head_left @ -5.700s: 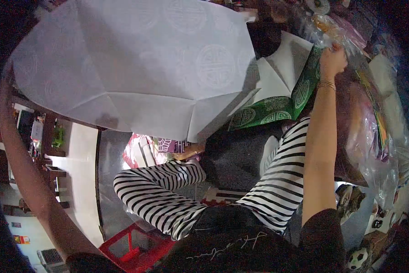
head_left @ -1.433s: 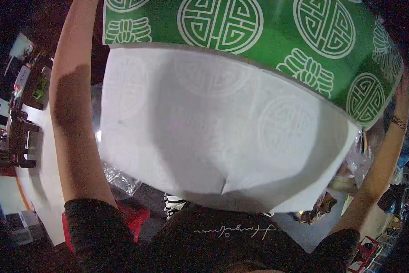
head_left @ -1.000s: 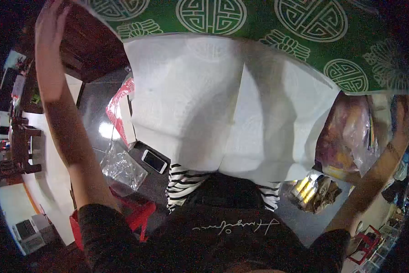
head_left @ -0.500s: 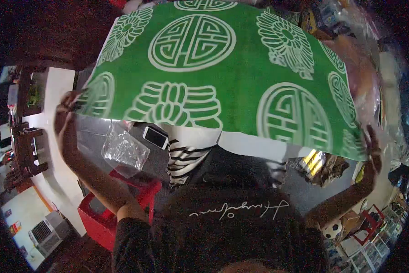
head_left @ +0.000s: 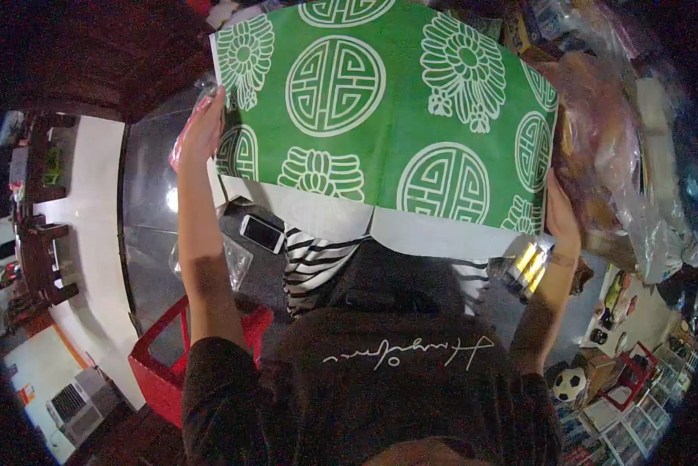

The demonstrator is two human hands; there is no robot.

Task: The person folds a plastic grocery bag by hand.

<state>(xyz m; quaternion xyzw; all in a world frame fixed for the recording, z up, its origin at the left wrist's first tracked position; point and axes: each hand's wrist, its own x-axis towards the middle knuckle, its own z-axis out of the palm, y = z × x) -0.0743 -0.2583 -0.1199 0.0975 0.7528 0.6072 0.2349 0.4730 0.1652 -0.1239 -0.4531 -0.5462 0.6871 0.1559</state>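
My left hand (head_left: 201, 128), right hand (head_left: 562, 217) at opposite side edges of green patterned sheet (head_left: 399, 101), spread before me; can't tell whether fingers clamp. Looks like squaring-up step; next move calls for keeping edges level.

Green paper (head_left: 399, 132) blocks the middle; open floor (head_left: 149, 179) lies left.

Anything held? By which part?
Green paper sheet with white round and floral motifs, apparently by its opposite side edges: left hand at the left edge, right hand at the lower right. Whether they pinch or just press can't be told.
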